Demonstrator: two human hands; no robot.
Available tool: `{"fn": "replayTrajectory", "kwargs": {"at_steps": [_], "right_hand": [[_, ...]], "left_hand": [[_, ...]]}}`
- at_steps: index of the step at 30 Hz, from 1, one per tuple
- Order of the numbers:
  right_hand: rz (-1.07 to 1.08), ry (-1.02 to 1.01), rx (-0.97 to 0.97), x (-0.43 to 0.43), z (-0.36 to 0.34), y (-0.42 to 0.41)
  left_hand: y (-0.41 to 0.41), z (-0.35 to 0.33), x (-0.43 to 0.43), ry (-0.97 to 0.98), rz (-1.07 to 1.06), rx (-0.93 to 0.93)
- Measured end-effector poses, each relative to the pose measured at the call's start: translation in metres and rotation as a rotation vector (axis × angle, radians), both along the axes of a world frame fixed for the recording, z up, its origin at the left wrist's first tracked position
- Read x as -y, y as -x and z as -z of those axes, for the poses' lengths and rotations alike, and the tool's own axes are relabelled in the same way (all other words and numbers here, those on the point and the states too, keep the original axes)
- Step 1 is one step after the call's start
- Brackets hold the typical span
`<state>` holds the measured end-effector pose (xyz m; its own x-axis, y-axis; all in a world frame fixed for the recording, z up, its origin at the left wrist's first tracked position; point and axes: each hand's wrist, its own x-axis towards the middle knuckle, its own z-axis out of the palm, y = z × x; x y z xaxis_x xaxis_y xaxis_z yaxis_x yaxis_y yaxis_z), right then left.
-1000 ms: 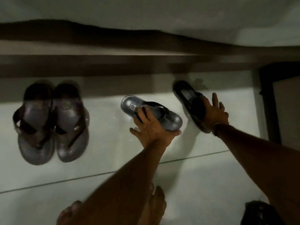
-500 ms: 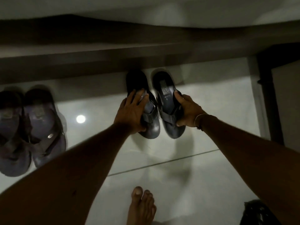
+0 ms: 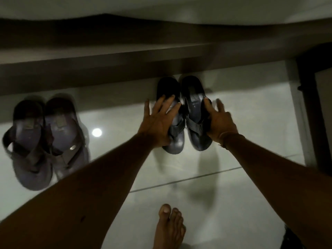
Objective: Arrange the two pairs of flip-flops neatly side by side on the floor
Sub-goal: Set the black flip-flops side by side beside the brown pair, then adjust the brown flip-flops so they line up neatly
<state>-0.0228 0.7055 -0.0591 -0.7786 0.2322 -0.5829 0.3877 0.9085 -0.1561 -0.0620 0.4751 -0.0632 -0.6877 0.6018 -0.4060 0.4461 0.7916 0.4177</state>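
Two dark flip-flops stand side by side, heels toward the wall: the left one [image 3: 175,143] and the right one [image 3: 193,97], nearly touching each other. My left hand [image 3: 158,121] lies flat over the left one with its fingers spread. My right hand [image 3: 220,121] sits along the outer edge of the right one, thumb on the insole, fingers splayed and blurred. A grey-purple pair of flip-flops [image 3: 30,141] [image 3: 64,133] rests together on the floor at the left, apart from both hands.
A dark ledge along the wall [image 3: 125,56] borders the white tiled floor [image 3: 233,203] behind the flip-flops. A dark door frame [image 3: 309,108] rises at the right. My bare foot [image 3: 169,229] stands at the bottom centre. A lamp's reflection [image 3: 97,132] glints between the pairs.
The two dark flip-flops went from lying apart and askew to standing parallel by the wall. Both hands' fingers have since loosened from a grip and spread.
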Motion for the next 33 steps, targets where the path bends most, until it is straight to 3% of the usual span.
{"fn": "replayTrajectory", "kwargs": {"at_steps": [3,6,10,14,17,20,27,33], "right_hand": [[-0.009,-0.062,-0.254,0.028,-0.016,-0.017],[-0.072,0.068,-0.384,0.095,-0.03,-0.044],[-0.107,0.402,-0.187,0.22,-0.036,-0.067],[-0.227,0.478,-0.047,0.324,-0.024,-0.058],[-0.258,0.454,-0.008,0.371,-0.01,-0.043],[-0.319,0.353,0.022,0.394,0.001,-0.027],[-0.383,0.177,0.014,0.409,0.006,-0.007],[-0.381,0.153,0.008,0.409,0.007,-0.008]], "left_hand": [[-0.025,-0.023,0.035,-0.155,-0.053,0.021],[-0.062,-0.045,0.106,-0.215,-0.159,0.018],[-0.098,-0.061,0.25,-0.104,-0.445,-0.03],[-0.107,-0.054,0.38,0.145,-0.635,0.081],[-0.096,-0.041,0.436,0.193,-0.748,0.231],[-0.08,-0.025,0.455,0.132,-0.695,0.27],[-0.049,-0.008,0.451,0.128,-0.596,0.128],[-0.038,-0.008,0.438,0.239,-0.452,0.115]]}}
